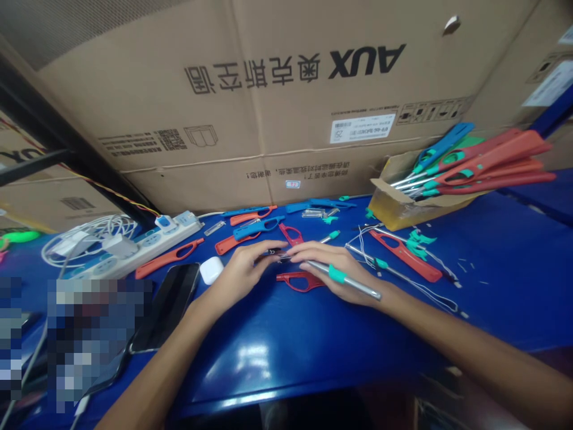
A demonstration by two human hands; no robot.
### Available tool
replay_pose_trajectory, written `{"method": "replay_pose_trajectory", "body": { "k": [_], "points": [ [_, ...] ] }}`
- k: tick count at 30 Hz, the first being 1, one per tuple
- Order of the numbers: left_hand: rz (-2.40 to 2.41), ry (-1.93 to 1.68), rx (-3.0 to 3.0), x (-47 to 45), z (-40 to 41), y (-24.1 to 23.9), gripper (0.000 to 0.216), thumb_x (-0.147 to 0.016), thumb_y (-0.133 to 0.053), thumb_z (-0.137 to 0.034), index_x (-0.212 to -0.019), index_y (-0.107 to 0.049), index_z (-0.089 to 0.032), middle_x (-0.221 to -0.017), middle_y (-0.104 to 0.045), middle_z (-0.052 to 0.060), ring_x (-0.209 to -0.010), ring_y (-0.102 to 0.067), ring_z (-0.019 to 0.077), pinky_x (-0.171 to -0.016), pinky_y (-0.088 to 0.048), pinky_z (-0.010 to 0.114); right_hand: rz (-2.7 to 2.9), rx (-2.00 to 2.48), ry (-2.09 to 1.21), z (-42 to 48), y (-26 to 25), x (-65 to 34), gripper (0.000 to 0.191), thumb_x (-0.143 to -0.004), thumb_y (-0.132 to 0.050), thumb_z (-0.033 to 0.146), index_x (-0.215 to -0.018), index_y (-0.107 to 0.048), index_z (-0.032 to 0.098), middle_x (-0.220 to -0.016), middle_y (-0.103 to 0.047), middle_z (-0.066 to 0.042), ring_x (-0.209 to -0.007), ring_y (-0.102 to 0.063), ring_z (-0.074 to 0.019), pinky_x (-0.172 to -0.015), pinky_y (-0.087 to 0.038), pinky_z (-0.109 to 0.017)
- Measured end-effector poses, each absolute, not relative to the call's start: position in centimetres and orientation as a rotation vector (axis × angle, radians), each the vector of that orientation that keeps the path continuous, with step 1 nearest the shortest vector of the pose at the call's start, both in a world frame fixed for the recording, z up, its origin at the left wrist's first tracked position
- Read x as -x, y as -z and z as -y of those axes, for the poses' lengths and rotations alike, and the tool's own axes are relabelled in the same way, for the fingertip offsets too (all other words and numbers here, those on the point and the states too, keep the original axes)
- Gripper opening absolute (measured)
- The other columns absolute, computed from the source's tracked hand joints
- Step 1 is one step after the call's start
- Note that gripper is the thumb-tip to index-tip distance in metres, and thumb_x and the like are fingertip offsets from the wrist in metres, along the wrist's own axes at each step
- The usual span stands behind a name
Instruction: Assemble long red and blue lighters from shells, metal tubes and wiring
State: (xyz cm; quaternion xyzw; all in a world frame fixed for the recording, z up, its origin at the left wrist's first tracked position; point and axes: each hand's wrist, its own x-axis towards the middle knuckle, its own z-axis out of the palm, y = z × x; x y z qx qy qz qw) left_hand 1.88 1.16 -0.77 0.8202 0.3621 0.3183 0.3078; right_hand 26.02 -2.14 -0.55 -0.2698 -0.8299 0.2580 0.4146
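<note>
My left hand (244,269) is closed, its thumb and fingers pinching a small dark piece (272,252) whose kind I cannot make out. Fingertips of both hands nearly meet there. My right hand (335,266) is closed around a silvery lighter tube (363,289) with a green trigger (336,273); its far end points back over the wrist. Under that hand lies a red lighter handle half (301,282). Another red handle half (292,234) rests just beyond the fingers. Blue handle halves (259,227) and orange ones lie farther back.
A carton (389,209) at the right back holds several lighters. Wired tubes (416,278) and green triggers (418,242) are scattered on the blue table (250,358). To the left are a phone (168,304), a white case (211,270) and a power strip (147,245). Large cardboard boxes (286,107) stand behind.
</note>
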Motion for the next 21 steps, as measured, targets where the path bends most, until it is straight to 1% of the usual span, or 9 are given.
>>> {"method": "replay_pose_trajectory", "body": {
  "k": [4,8,11,14,17,21],
  "points": [
    [-0.975,-0.857,-2.048,-1.6,-1.2,0.3,0.028,-0.096,-0.059,-0.033,-0.119,-0.069,-0.022,-0.118,-0.074,0.007,-0.106,-0.071,0.0232,-0.097,-0.057,0.039,2.042,0.689,-0.715,2.2,-0.1,-26.3,0.025,-0.102,-0.051,0.021,-0.119,-0.067,0.027,-0.124,-0.071,-0.005,-0.119,-0.065,-0.0188,-0.106,-0.052,-0.043],
    [-0.934,-0.950,-1.819,-1.9,-1.0,-0.2,0.028,-0.094,-0.063,-0.034,-0.118,-0.069,-0.021,-0.119,-0.074,0.008,-0.107,-0.072,0.0237,-0.097,-0.058,0.041,1.958,0.734,-0.815,2.1,-0.5,-26.7,0.021,-0.102,-0.052,0.023,-0.112,-0.069,0.030,-0.119,-0.071,-0.002,-0.117,-0.065,-0.0175,-0.108,-0.050,-0.041],
    [-0.894,-0.992,-1.710,-2.3,-0.8,-0.4,0.027,-0.095,-0.062,-0.034,-0.117,-0.068,-0.019,-0.121,-0.073,0.009,-0.110,-0.071,0.0238,-0.096,-0.059,0.040,1.892,0.738,-0.909,1.9,-0.5,-26.8,0.018,-0.102,-0.052,0.024,-0.107,-0.069,0.028,-0.116,-0.071,-0.003,-0.119,-0.064,-0.0185,-0.110,-0.048,-0.043],
    [-0.868,-1.015,-1.635,-2.6,-0.6,-0.4,0.028,-0.096,-0.061,-0.034,-0.119,-0.065,-0.018,-0.122,-0.073,0.010,-0.112,-0.070,0.0232,-0.097,-0.059,0.039,1.820,0.758,-1.027,1.9,-0.4,-26.9,0.019,-0.102,-0.051,0.028,-0.110,-0.068,0.027,-0.120,-0.069,-0.004,-0.115,-0.065,-0.0192,-0.104,-0.052,-0.044],
    [-0.864,-1.004,-1.657,-2.9,-0.5,-0.5,0.028,-0.096,-0.060,-0.032,-0.121,-0.063,-0.018,-0.123,-0.073,0.010,-0.114,-0.070,0.0221,-0.102,-0.055,0.039,1.795,0.780,-1.104,1.9,-0.3,-26.9,0.019,-0.101,-0.052,0.031,-0.111,-0.068,0.027,-0.120,-0.069,-0.004,-0.107,-0.068,-0.0187,-0.097,-0.056,-0.043],
    [-0.849,-0.986,-1.724,-3.3,-0.3,-0.6,0.027,-0.098,-0.057,-0.030,-0.122,-0.061,-0.017,-0.125,-0.071,0.010,-0.117,-0.068,0.0217,-0.106,-0.052,0.039,1.805,0.788,-1.076,1.7,-0.1,-27.0,0.019,-0.101,-0.053,0.032,-0.109,-0.069,0.028,-0.120,-0.069,-0.004,-0.115,-0.065,-0.0202,-0.097,-0.056,-0.041]
  ]
}}
